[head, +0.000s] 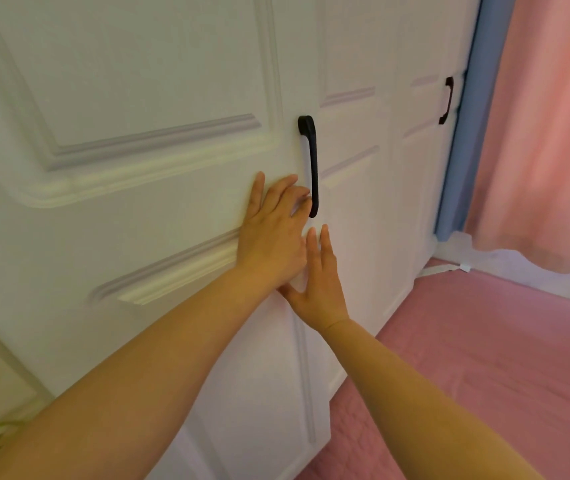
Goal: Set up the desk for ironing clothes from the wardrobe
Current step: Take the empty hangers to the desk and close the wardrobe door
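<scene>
A white panelled wardrobe door (145, 98) fills the left and middle of the view. It carries a black vertical handle (312, 164) near its right edge. My left hand (273, 233) lies flat on this door, and its fingertips reach the lower end of the handle without closing around it. My right hand (318, 282) is just below and to the right, fingers straight and apart, resting at the seam between this door and the neighbouring white door (352, 188). Neither hand holds anything. All doors appear closed.
A further wardrobe door at the right has its own black handle (447, 100). Beyond it hang a blue curtain (463, 133) and a pink curtain (546, 126). Pink flooring (484, 358) lies at the lower right.
</scene>
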